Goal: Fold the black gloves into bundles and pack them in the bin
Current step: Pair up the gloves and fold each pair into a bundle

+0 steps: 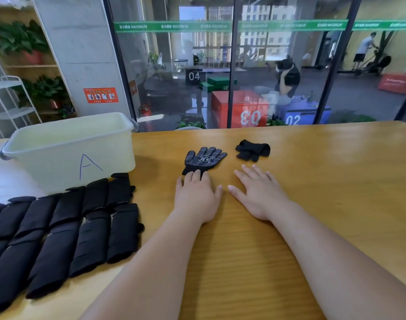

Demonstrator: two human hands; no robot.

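Just ahead of the left hand (197, 197) lay a single black glove (206, 158), flat on the table (336, 181), its fingers spread and pointing away. The hand's straight fingertips rested on the cuff, pressing and not gripping, most likely to pin the glove flat and square before the first fold. Beside it, the right hand (259, 195) lay relaxed, palm down on the bare wood with fingers loosely fanned and nothing under it, free to come across and do the folding. The glove showed its grip side: white dots across the palm and fingers, a white printed label in the middle, a plain ribbed cuff. Beyond the right hand's fingertips sat a small folded bundle (252, 150), dark and compact, probably set there to keep the working spot clear. Off to the left of the left hand, a row of black gloves (65, 227) waited side by side, overlapping like tiles, within easy reach. Past them stood the pale bin (47, 167), marked with a hand-drawn A, and no glove showed above its rim, so packing looked barely begun.
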